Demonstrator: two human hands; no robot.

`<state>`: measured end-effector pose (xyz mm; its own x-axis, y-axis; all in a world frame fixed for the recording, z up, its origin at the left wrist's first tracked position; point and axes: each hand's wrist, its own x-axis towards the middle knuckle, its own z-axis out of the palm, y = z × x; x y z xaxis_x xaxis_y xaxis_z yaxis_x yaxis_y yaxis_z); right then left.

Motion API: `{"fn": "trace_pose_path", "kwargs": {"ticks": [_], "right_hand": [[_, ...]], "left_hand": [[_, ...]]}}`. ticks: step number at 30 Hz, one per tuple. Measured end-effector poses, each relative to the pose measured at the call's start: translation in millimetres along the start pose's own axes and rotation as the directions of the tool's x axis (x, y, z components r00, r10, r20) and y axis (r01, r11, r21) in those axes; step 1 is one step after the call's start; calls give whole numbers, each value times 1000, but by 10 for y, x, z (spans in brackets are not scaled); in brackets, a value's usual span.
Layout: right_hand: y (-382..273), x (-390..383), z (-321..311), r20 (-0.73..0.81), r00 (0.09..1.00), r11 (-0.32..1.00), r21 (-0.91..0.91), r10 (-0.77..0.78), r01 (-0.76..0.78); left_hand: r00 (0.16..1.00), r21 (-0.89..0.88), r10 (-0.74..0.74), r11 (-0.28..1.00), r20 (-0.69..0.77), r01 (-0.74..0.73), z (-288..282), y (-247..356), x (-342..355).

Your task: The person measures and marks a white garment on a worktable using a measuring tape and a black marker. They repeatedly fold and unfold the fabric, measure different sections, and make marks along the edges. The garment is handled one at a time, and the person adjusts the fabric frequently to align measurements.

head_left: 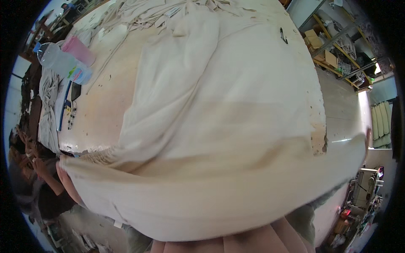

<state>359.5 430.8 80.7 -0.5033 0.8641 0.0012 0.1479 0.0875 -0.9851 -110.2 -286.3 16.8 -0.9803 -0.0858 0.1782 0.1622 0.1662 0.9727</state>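
Note:
A wide piece of cream cloth (236,84) lies over the table. Its near part is lifted off the tabletop and stretched across in front of me, sagging between my hands. At the left end my left hand (64,177) grips the cloth's edge, close to a gathered, ruffled stretch; the cloth covers most of its fingers. Far to the right, only a sliver of my right hand (368,137) shows behind the raised corner it holds. A fold runs lengthwise through the cloth lying flat.
On the table's left side are a clear plastic bottle (63,63), a pink cup (79,50) and a blue rod (65,105). A black pen (283,36) lies far right. Crumpled cloth (143,12) is heaped at the back. Another person's arm (46,175) shows at left; shelves (337,46) stand at right.

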Motion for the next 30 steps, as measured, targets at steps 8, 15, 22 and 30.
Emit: {"fn": "trace_pose_path", "kwargs": {"ticks": [8,15,22,30], "right_hand": [[643,1241,1178,161,985,987,153,-65,40],[788,1302,1509,206,978,961,259,45,-99],[792,1181,1371,199,979,995,-100,39,-20],[937,1041,1506,111,993,911,-407,-28,71]], "left_hand": [[991,226,-99,971,89,77,1122,-357,788],[997,365,18,930,77,-45,1319,-899,887],[988,284,-109,956,107,75,1181,-927,970],[958,308,-116,951,261,31,1092,-822,1026]]}}
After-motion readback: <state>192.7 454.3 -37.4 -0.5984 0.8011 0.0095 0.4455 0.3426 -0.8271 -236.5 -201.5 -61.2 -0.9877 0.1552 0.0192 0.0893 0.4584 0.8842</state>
